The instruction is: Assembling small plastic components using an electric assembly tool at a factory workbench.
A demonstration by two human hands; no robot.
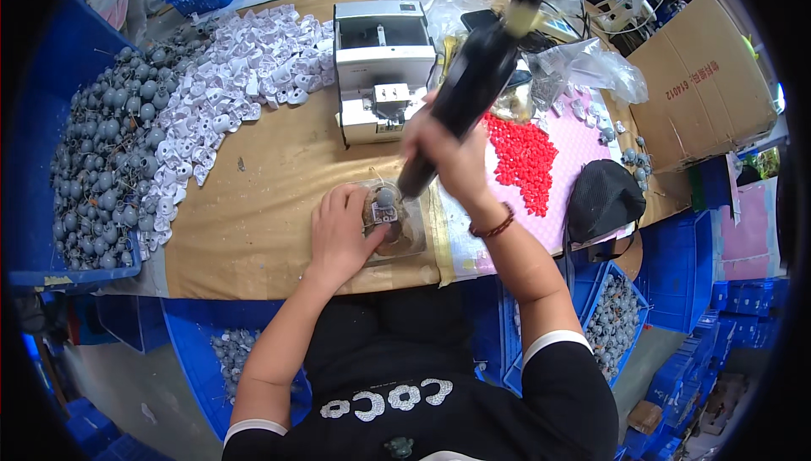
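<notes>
A black power screwdriver (473, 79), held tilted with its lower end toward the work, has my right hand (448, 152) wrapped round its lower body. Its bit is too blurred to make out. My left hand (336, 237) steadies a small white housing (384, 212) topped by a grey ball-shaped part (385, 197), thumb and fingers at its left side. The housing sits on a clear holding block (412, 240) near the table's front edge. Just to the right of my right hand lies a heap of small red pieces (524, 161).
A white boxy machine (382, 68) stands beyond my hands. White housings (253, 60) and grey ball-shaped parts (110, 165) are heaped at the left. On the right are a black cap (604, 201), a pink sheet (583, 136) and a cardboard box (705, 89). Blue bins (190, 334) stand below the table.
</notes>
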